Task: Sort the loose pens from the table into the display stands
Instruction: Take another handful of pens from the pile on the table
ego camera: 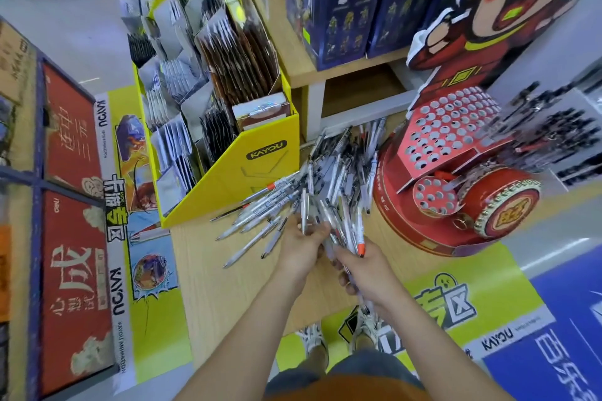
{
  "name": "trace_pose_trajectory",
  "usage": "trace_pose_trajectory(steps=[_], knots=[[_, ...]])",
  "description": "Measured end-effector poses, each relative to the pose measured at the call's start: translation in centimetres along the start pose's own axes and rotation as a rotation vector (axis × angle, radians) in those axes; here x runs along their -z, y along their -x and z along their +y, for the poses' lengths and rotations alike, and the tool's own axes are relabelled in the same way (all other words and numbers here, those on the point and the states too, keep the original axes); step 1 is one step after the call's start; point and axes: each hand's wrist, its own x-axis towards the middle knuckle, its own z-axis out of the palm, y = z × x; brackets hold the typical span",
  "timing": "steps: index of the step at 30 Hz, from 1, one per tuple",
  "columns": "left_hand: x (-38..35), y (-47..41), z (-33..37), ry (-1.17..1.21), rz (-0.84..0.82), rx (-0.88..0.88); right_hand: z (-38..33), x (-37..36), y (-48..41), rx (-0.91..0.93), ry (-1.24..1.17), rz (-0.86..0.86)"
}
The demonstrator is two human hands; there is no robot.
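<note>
Head view: pen sorting at the gathering stage.

Item one, loose pens (329, 179): a wide heap fanned across the wooden bench (228, 286). It lies between the yellow card box (260, 172) on the left and the red display stand (449, 127) on the right. Its far end reaches under the shelf (312, 75).

Item two, left hand (303, 247): fingers curled round a few pens at the near edge of the heap.

Item three, right hand (361, 267): closed round a bundle of pens (345, 238), with an orange-tipped pen (360, 247) uppermost. The barrels run out below the palm toward the person.

Item four, the stand: a tiered panel of round holes, most appearing unfilled, with a small holed drum (435, 197) in front. A rack of dark pens (553, 130) sits just beside it to the right.

Step in hand, by judgement: collecting and squaring a handful before any placing. The next move likely calls for carrying the bundle to the right and singling out one pen. That pen would then be lowered tip-first, near upright, into a free hole.

Room: bare bench shows near the person on the left. The heap crowds both the yellow box and the stand's round base (400, 215), touching or nearly so. The near bench edge lies beneath the forearms, so a stray pen could roll off to the floor (456, 270).
</note>
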Motion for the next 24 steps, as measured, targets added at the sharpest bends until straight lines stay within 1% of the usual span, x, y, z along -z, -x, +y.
trace_pose_trajectory(steps=[2,4,7,9,12,15,19,21,24], knots=[[0.2,0.2,0.2,0.004,-0.001,-0.012,0.0,0.5,0.3,-0.020,-0.054,-0.030],[0.3,0.4,0.4,-0.011,0.011,-0.028,-0.2,0.8,0.6,-0.010,-0.042,-0.046],[0.4,0.7,0.8,-0.036,0.058,-0.050,-0.6,1.0,0.9,0.021,-0.015,-0.035],[0.6,1.0,1.5,0.006,0.074,-0.028,-1.0,1.4,1.1,0.033,-0.020,-0.012],[0.8,1.9,2.7,0.085,-0.008,0.015,-2.1,2.0,1.6,0.056,-0.044,0.012],[-0.3,3.3,3.6,0.091,-0.092,-0.024,-3.7,1.7,2.4,0.114,-0.118,-0.019],[-2.7,4.9,4.7,0.150,-0.085,-0.107,-5.8,0.9,3.8,0.195,-0.234,-0.088],[-3.4,5.7,5.4,0.121,-0.059,-0.142,-6.6,1.1,4.5,0.212,-0.244,-0.115],[-3.9,6.5,6.8,0.000,-0.088,-0.180,-7.5,1.9,5.1,0.223,-0.267,-0.137]])
